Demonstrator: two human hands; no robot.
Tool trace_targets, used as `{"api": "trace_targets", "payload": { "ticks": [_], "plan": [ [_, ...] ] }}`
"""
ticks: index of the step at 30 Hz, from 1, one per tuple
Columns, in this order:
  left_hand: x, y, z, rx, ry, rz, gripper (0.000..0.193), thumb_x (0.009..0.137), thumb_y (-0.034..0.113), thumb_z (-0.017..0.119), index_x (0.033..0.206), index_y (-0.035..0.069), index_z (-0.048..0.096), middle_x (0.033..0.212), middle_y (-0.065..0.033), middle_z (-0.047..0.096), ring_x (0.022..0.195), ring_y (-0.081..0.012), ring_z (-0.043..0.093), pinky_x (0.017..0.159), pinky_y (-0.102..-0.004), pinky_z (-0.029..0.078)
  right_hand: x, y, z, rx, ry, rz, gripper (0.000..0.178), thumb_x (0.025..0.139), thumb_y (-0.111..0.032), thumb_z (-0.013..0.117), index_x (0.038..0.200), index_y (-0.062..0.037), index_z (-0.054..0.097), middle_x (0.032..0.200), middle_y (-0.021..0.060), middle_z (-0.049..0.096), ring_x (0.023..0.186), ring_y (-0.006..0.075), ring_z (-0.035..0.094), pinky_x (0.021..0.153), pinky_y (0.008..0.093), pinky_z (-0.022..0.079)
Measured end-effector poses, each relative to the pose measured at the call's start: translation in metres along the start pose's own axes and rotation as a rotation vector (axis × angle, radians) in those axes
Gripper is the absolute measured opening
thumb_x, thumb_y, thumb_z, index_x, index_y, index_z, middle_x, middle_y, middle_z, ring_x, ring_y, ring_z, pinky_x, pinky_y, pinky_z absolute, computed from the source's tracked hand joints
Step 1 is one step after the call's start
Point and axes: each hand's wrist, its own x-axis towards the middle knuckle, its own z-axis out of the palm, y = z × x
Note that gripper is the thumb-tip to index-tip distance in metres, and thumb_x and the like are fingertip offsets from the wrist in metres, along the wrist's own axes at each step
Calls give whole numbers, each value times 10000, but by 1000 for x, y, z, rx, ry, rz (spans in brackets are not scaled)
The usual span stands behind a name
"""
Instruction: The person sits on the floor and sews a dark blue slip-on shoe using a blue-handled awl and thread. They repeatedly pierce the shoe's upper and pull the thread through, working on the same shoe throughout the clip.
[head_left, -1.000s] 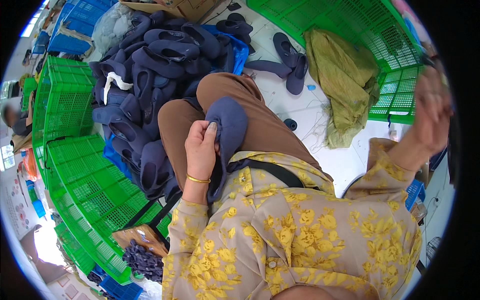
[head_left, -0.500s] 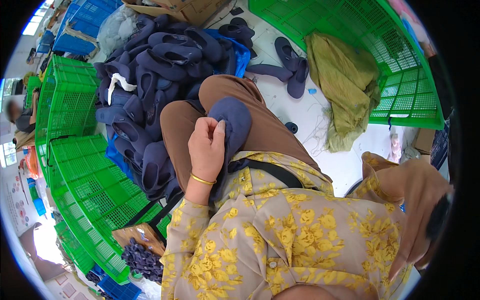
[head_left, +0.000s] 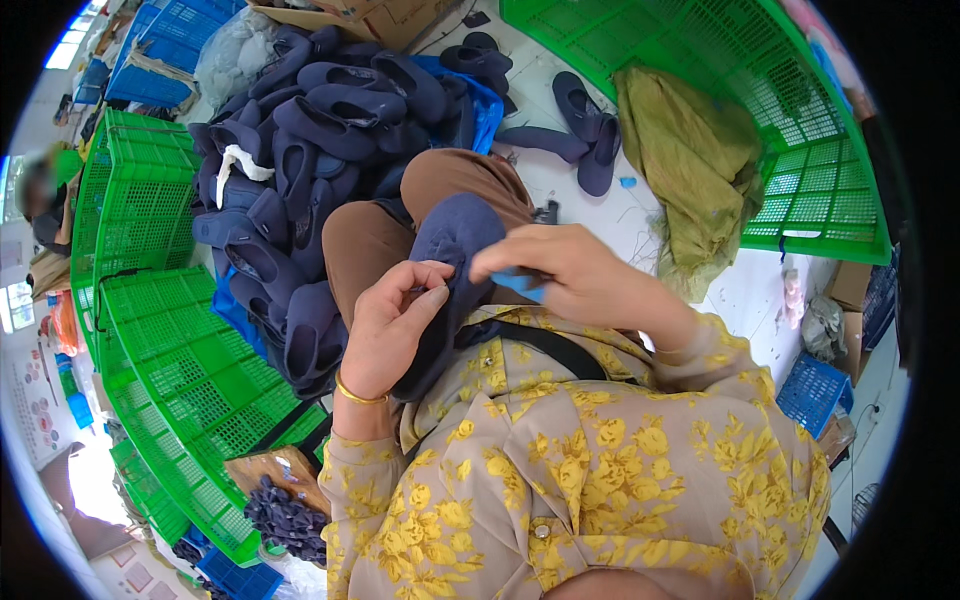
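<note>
A dark navy fabric shoe (head_left: 455,232) lies across my lap, its rounded toe pointing away from me. My left hand (head_left: 385,325) is closed in a pinch at the shoe's opening, with thumb and forefinger together on its edge. Close beside it, my right hand (head_left: 570,265) is curled around a small blue thing (head_left: 520,284), smeared by motion and mostly hidden by the fingers. The right fingertips reach the shoe near the left thumb. A small dark thing (head_left: 546,212) shows just beyond the right hand; I cannot tell what it is.
A big heap of navy shoes (head_left: 340,110) lies beyond my knees. Green plastic crates (head_left: 180,350) stand on the left, and another green crate (head_left: 810,190) at the far right. An olive cloth sack (head_left: 690,160) and a few loose shoes (head_left: 585,120) lie on the white floor.
My right hand has swung in from the far right to the shoe on my lap. The left hand has shifted slightly down and left along the shoe.
</note>
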Motion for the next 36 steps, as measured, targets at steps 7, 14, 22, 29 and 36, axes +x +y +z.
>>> {"api": "trace_targets", "payload": {
  "ticks": [7,14,22,29,36],
  "plan": [
    [1,5,-7,-159,-65,-26,49,952,33,576,999,44,579,1012,25,593,881,-35,496,813,-193,425,14,27,23,-313,-120,120,463,701,52,585,1129,-118,632,861,81,583,780,321,602,651,383,472],
    [11,-7,-1,-142,-55,-66,28,972,69,559,980,51,579,908,37,575,836,-45,494,758,-187,412,19,36,35,-156,20,27,238,805,-35,642,1035,-93,620,915,81,617,711,276,580,627,359,459],
    [8,-13,-19,-452,-69,-136,68,1002,89,505,1018,60,565,1157,-130,648,1041,-177,594,848,-280,458,3,60,0,1291,645,623,122,1000,-191,550,1066,-93,581,677,-20,483,466,43,343,437,207,276],
    [9,-20,-17,-608,-143,-210,77,998,124,522,1033,68,563,1182,-135,643,1097,-220,595,910,-318,460,-103,152,-87,1546,1237,666,52,1006,-68,435,961,-44,445,697,27,412,524,109,353,614,287,418],
    [22,-13,4,-368,185,-241,278,870,58,685,745,131,448,941,-74,657,803,-117,612,713,-259,510,-117,126,-73,1512,1184,665,98,1017,-124,475,1096,-77,508,664,-11,399,487,73,324,548,235,362]
  ]
}}
